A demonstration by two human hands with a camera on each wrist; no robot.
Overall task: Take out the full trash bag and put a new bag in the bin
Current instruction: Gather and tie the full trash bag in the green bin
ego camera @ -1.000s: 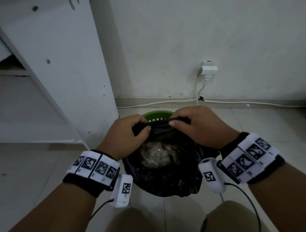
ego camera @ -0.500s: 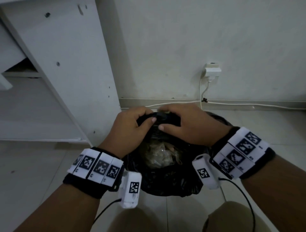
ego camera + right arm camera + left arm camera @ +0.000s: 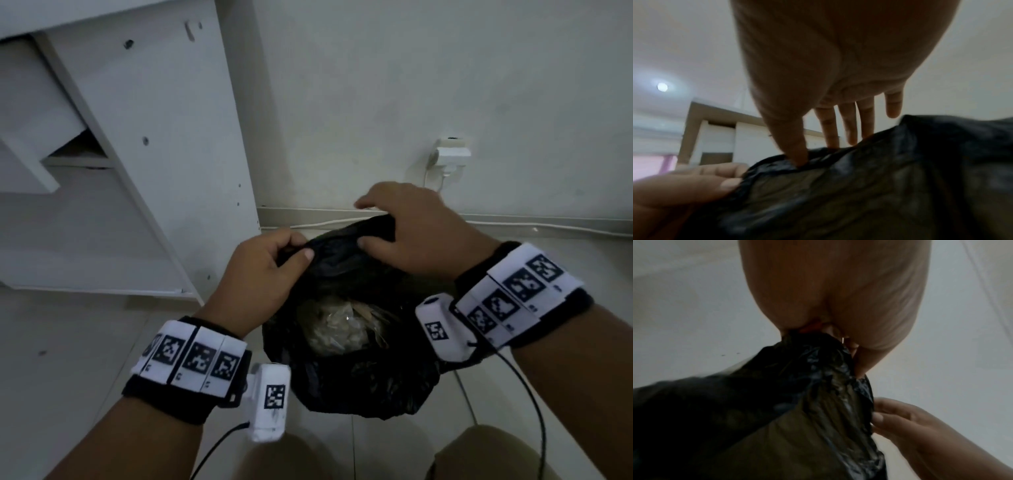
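Observation:
A black trash bag point(image 3: 359, 377) hangs open in front of me, with crumpled clear plastic and other waste point(image 3: 335, 329) showing inside. My left hand point(image 3: 298, 246) grips the gathered left part of the rim, fingers curled round the bunched plastic point(image 3: 818, 356). My right hand point(image 3: 373, 229) pinches the far part of the rim: its thumb point(image 3: 797, 155) presses the near side while the fingers reach over behind the edge. The bag point(image 3: 859, 194) fills the lower half of both wrist views. The bag hides the bin.
A white cabinet point(image 3: 154, 137) stands close on the left, its side panel reaching the floor. On the wall behind are a socket with a plug point(image 3: 452, 152) and a white cable point(image 3: 513, 224) along the skirting. My knees point(image 3: 496, 455) are below the bag.
Both hands have risen with the bag's rim. The right hand has shifted right along the rim, away from the left. The green bin rim seen a second ago is now out of sight.

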